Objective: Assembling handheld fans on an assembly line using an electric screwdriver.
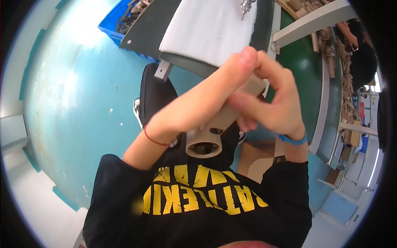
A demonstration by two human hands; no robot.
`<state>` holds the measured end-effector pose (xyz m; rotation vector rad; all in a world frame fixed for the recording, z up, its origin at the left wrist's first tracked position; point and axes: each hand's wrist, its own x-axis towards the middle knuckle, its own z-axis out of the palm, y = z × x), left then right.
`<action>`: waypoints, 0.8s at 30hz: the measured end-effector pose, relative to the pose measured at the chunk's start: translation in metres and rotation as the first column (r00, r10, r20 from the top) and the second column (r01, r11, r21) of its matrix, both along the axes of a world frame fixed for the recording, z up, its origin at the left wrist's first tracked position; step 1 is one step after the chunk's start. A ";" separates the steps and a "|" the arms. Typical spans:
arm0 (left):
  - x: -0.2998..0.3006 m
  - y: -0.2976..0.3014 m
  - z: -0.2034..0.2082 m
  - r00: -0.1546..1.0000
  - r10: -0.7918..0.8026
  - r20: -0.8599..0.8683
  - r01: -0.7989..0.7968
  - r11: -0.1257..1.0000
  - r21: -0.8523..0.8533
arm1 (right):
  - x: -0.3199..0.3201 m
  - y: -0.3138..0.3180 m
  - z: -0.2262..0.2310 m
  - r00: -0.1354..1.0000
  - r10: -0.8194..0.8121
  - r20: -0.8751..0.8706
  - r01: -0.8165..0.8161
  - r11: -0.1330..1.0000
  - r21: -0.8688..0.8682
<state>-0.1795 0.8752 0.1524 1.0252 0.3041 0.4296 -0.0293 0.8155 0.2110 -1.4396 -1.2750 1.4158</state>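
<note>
A tan plastic housing [225, 118], tube-shaped with a round open end toward my body and an oval hole in its side, is held slantwise above my lap. My left hand [231, 74] reaches across its far part, its fingers mostly hidden behind the hand and the housing. Around the right side of the same piece, my right hand [283, 97] is closed, thumb lying over the top and fingers curled underneath. What lies between the two hands at the far end is largely covered.
A white foam sheet [202, 31] covers the dark table ahead, with a small metal piece [247, 7] on it. Left of it stands a blue crate [108, 25] of parts. Tan parts [343, 78] line the green bench [300, 62] at right, near another person [364, 62].
</note>
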 end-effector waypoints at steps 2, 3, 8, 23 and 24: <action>-0.005 0.002 -0.004 0.994 -0.096 0.052 0.095 0.995 0.027 | 0.021 0.004 -0.020 0.976 0.031 0.215 -0.098 0.945 0.311; -0.017 0.008 -0.005 0.991 -0.125 0.037 0.124 0.992 0.031 | 0.028 0.002 -0.025 0.975 -0.079 0.206 0.003 0.938 0.347; -0.039 0.000 -0.021 0.999 -0.003 -0.054 0.021 0.947 0.319 | 0.029 -0.005 -0.025 0.951 -0.283 0.121 0.233 0.919 0.319; -0.041 -0.005 -0.024 0.999 0.036 -0.031 -0.009 0.794 0.608 | 0.039 -0.039 -0.041 0.964 -0.262 -0.037 0.264 0.943 0.204; -0.042 -0.006 -0.024 0.999 0.035 -0.037 -0.006 0.798 0.603 | 0.039 -0.042 -0.044 0.967 -0.243 -0.074 0.253 0.949 0.189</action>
